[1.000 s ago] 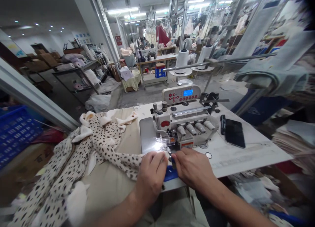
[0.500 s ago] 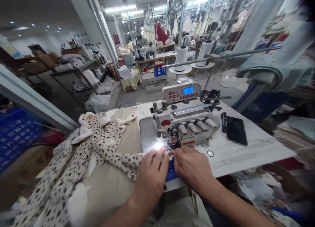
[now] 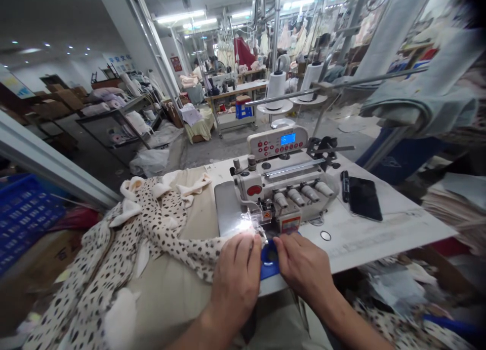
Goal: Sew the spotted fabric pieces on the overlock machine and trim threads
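Observation:
A cream plush garment with dark spots runs across to the lit needle area of the overlock sewing machine. Over its end, just before the presser foot, my left hand is closed on the fabric, fingers together. My right hand is closed in a pinch at the right side of the foot; what lies in its fingertips, if anything, is hidden. Between the two hands a blue plate or tray shows at the table's front edge.
The white machine table carries a black phone and a small dark object at the right. Thread cones stand behind the machine. A blue crate is at the far left.
My right hand has moved a little right, away from my left hand, so more of the blue piece shows. The left hand remains at the fabric. The view has shifted slightly.

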`<state>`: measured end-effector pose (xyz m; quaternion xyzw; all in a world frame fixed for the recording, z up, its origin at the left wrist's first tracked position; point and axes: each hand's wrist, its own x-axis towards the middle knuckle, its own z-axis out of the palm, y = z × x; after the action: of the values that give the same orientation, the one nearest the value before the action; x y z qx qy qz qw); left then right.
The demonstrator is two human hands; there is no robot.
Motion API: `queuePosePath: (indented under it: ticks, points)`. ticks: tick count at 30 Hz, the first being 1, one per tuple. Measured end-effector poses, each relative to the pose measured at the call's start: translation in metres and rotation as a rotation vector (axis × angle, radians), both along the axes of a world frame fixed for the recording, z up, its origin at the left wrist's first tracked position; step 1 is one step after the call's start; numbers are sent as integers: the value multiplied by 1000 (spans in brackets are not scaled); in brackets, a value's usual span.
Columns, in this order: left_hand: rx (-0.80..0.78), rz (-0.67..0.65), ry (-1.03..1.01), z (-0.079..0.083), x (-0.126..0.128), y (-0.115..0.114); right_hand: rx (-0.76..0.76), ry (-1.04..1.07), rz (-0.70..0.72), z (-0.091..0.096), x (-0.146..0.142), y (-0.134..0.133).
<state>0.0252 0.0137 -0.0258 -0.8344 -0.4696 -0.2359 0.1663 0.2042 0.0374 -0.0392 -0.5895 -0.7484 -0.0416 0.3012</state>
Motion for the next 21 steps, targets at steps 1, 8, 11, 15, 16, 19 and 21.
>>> queuePosePath:
  ticks: [1, 8, 11, 15, 16, 19, 21]
  points:
    - [7, -16, -12, 0, -1, 0, -6, 61, 19, -6, 2, -2]
    - [-83, -112, -71, 15, -10, 10, -66, 583, 193, -40, 7, -5]
    - [-130, -127, -107, 24, -15, 22, -61, 694, 242, -45, 7, -5]
    - [-223, -60, -151, 31, -22, 39, -73, 713, 284, -46, 8, -6]
    - [-240, -51, -157, 32, -24, 42, -74, 717, 287, -47, 8, -6]
    - [-261, -57, -162, 34, -30, 44, -61, 724, 292, -50, 7, -7]
    - [-248, -52, -163, 34, -32, 40, -53, 721, 291, -53, 7, -7]
